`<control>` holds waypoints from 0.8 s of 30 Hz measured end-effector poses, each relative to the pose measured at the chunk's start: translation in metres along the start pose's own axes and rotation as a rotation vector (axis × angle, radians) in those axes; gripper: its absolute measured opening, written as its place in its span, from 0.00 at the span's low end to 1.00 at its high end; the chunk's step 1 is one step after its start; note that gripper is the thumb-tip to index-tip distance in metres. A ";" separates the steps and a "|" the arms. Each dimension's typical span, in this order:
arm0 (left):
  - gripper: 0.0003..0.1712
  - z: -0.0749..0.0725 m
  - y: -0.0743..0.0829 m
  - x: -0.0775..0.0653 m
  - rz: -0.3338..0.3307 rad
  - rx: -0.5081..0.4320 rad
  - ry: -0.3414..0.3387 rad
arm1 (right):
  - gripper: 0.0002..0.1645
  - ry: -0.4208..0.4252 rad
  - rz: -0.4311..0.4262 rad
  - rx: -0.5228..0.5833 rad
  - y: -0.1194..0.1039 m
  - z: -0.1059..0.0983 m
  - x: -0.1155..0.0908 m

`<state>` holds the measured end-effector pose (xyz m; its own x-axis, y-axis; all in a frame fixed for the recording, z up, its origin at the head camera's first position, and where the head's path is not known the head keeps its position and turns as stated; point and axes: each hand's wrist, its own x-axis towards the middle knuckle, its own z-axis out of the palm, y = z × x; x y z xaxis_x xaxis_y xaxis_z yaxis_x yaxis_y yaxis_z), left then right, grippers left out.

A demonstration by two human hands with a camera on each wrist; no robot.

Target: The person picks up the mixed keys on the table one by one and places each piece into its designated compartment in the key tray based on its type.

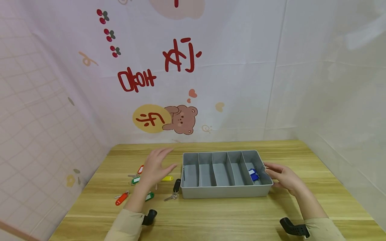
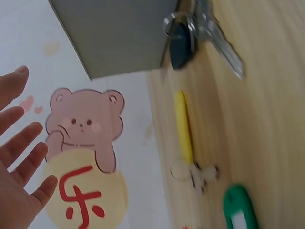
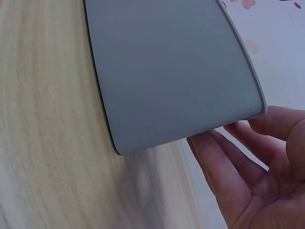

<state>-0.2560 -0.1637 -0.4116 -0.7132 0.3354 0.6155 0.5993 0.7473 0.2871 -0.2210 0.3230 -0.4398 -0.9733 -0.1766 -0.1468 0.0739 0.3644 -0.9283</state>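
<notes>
My left hand [image 1: 155, 169] hovers over scattered key tags, fingers spread, thumb apart, holding nothing. The left wrist view shows its spread fingers too. Near it lie a yellow key tag [image 1: 167, 178], a green key tag [image 1: 136, 180] and a red key tag [image 1: 140, 169]. A black key tag [image 1: 177, 185] with keys sits beside the left end of a grey divided box [image 1: 226, 192]. At the box's right end, my right hand [image 1: 283, 177] touches the outside with fairly straight fingers. Blue key tags [image 1: 254, 174] lie in the rightmost compartment.
Another red key tag [image 1: 121, 198] and a second green key tag [image 1: 149, 196] lie on the wooden table [image 1: 211, 221] near the left forearm. Behind the table hangs a white printed cloth [image 1: 235, 83], with more cloth at both sides.
</notes>
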 end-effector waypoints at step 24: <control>0.32 -0.026 -0.058 -0.043 -0.144 -0.009 -0.035 | 0.36 0.009 -0.002 0.007 -0.002 0.002 -0.002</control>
<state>-0.2504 -0.2369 -0.4356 -0.8042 0.2451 0.5415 0.4930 0.7839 0.3773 -0.2190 0.3212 -0.4385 -0.9752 -0.1693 -0.1423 0.0737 0.3578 -0.9309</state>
